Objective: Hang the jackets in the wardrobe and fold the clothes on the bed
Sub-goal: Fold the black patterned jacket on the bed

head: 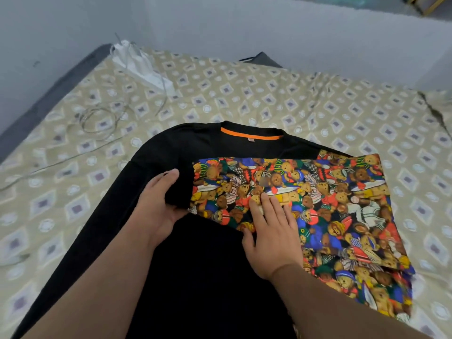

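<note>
**Left flap, bound rightward**

The black shirt (pixel 195 148) lies flat on the bed (pixel 244 89). Its collar (pixel 252 135) points away from me, so its long axis runs from the collar toward my body. The bear-print cloth (pixel 330 192) covers its right half. I cannot tell whether that is a separate piece or part of the shirt.

My left hand (pixel 156 206) is curled round a black flap (pixel 178 189) at the print's left edge, thumb on top and fingers tucked beneath. My right hand (pixel 271 236) lies flat on the print with straight fingers, just right of that flap, holding nothing.

The flap is my left hand's to carry. I judge the next move goes rightward, across the long axis and over the print toward my right hand. That hand must either pin the layers or slip clear.
</note>
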